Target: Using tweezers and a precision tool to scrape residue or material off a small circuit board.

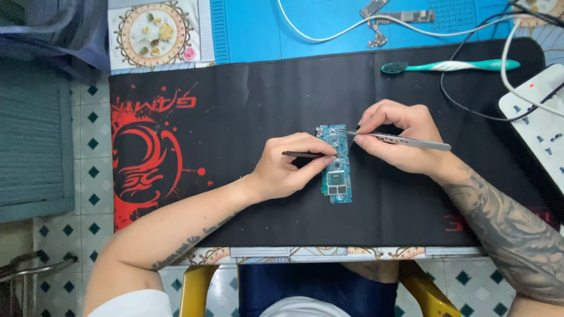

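A narrow blue circuit board (336, 164) lies lengthwise at the centre of the frame on a black desk mat (247, 105) with a red design at its left end. The left hand (291, 167) is closed around a thin dark tool (302, 154), perhaps a second pair of tweezers, though the view is too small to be sure; its tip rests at the board's left edge and the fingers press beside the board. The right hand (399, 138) pinches silver tweezers (402, 140), their point touching the board's upper right edge.

Above the mat, towards the upper right, lies a teal toothbrush (449, 66), crossed by black and white cables (470, 94). A white power strip (537, 117) sits at the right edge. In the upper centre is a blue work mat (252, 29), with a small patterned dish (154, 34) of bits to its left.
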